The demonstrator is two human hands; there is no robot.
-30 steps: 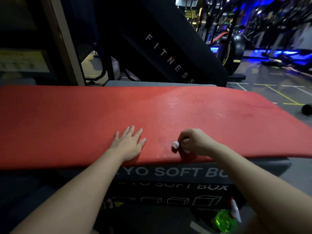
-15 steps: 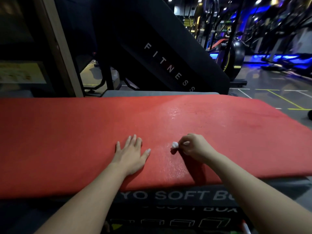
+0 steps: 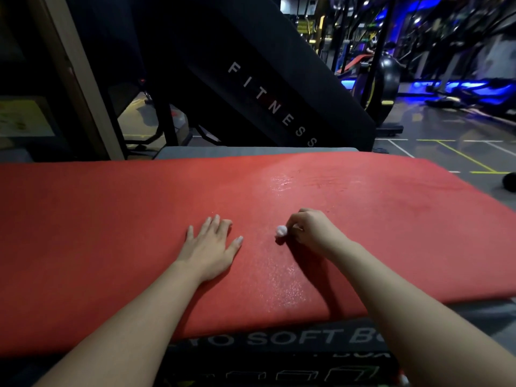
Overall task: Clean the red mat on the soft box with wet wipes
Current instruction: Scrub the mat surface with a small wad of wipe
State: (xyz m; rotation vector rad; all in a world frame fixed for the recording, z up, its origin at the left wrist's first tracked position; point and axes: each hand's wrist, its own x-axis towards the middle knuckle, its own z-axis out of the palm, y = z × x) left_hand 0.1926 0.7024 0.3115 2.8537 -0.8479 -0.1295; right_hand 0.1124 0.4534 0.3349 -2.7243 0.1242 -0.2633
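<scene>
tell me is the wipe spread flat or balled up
Balled up: the wipe is a small white wad poking out of the curled fingers of the right hand.

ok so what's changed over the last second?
The right hand, gripping the balled wet wipe, has pushed it across the red mat from near its front edge farther in, leaving a wet streak behind it. The left hand also sits farther in from that edge. Unchanged: left hand flat on the mat, right hand's grip on the wipe, mat on the soft box.
</scene>
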